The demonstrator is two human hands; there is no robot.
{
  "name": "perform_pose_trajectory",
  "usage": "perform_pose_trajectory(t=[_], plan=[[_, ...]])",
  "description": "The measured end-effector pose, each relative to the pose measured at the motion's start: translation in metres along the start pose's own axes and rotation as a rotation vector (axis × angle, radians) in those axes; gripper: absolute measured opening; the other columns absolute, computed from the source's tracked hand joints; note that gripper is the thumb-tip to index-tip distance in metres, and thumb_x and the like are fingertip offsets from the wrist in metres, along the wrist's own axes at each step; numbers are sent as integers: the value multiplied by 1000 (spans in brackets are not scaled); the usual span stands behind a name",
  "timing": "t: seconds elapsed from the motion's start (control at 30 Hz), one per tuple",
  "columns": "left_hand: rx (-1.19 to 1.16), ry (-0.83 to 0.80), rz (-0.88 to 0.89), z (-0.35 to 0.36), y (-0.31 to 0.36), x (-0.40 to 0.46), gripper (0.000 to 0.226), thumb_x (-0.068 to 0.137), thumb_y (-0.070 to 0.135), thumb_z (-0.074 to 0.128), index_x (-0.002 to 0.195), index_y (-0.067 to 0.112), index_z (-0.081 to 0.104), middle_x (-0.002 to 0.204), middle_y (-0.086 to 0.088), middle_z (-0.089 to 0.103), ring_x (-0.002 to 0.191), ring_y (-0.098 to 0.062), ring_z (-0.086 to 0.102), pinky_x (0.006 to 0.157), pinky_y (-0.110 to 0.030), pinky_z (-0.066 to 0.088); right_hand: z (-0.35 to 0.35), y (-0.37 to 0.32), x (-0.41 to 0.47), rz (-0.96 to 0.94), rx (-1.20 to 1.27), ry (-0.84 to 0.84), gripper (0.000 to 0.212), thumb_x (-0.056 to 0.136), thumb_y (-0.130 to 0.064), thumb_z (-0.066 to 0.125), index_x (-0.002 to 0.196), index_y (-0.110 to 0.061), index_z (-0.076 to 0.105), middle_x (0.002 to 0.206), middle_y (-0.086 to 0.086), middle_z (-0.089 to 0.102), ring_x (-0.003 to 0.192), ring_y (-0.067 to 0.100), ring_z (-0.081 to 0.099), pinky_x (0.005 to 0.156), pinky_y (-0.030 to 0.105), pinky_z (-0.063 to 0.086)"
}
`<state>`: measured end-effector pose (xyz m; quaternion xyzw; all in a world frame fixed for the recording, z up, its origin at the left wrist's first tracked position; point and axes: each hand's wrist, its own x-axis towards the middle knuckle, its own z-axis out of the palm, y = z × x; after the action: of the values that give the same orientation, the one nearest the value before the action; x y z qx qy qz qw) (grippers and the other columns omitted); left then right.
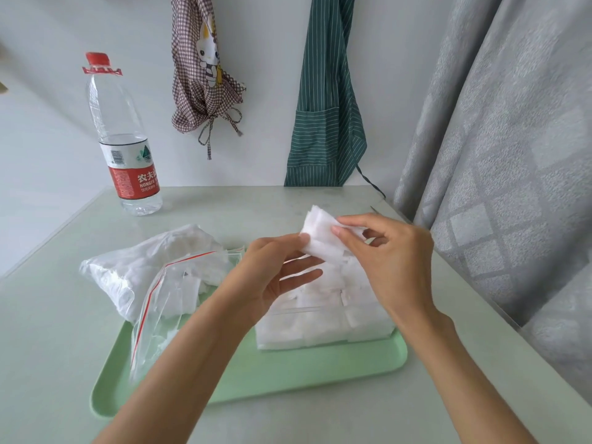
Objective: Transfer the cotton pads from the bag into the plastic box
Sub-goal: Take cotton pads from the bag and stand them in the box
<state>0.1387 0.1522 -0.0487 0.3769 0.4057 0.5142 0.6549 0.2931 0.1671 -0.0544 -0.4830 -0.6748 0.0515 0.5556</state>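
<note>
A small stack of white cotton pads (320, 233) is held above the clear plastic box (323, 328), which is packed with more white pads. My left hand (272, 277) pinches the stack's left edge between thumb and forefinger, its other fingers spread. My right hand (390, 257) pinches the stack's right side with thumb and forefinger. The clear zip bag (153, 277) with a red seal line lies open to the left, partly on the tray, still holding white pads.
A pale green tray (288, 373) carries the box and the bag's mouth on a light table (48, 347). A water bottle (123, 139) stands at the back left. Two aprons hang on the wall. A grey curtain (512, 155) borders the table's right edge.
</note>
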Motion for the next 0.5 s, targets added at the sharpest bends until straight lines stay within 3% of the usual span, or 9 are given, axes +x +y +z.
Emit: perform_pose_trajectory(t=[0.07,0.17,0.3,0.4,0.5], plan=[[36,-28,34,1,2,-3,17,94,9,52,86,6,67,75,-5,73,68,-12,71,60,-22,58,-4,-1,2,89,153,-15,10,75,-23,79,83,-28,76,62,-27,64,58,-4,60,60,14,47],[157,-72,121,4,5,-7,20,96,15,50,92,14,70,78,2,73,71,-6,69,64,-21,57,-12,-3,5,369,434,-88,17,80,-13,72,79,-30,71,64,-18,70,61,-4,64,55,14,49],[48,-91,44,5,8,-12,18,95,13,52,90,10,69,78,-1,72,67,-8,69,58,-20,55,-18,-3,4,786,795,-86,8,80,-17,70,84,-24,70,63,-13,68,56,-2,61,51,10,46],[75,-46,24,0,6,-14,17,94,11,52,98,4,67,81,-5,72,69,-11,70,59,-23,57,-32,2,11,835,1019,-20,18,75,-19,71,92,-19,69,77,-8,69,62,-1,62,53,9,47],[187,-10,42,-5,3,-15,18,95,14,53,101,7,68,87,-5,72,74,-12,69,62,-23,57,-44,-4,19,718,961,-84,12,73,-15,70,84,-19,69,74,-6,70,61,1,60,51,9,46]])
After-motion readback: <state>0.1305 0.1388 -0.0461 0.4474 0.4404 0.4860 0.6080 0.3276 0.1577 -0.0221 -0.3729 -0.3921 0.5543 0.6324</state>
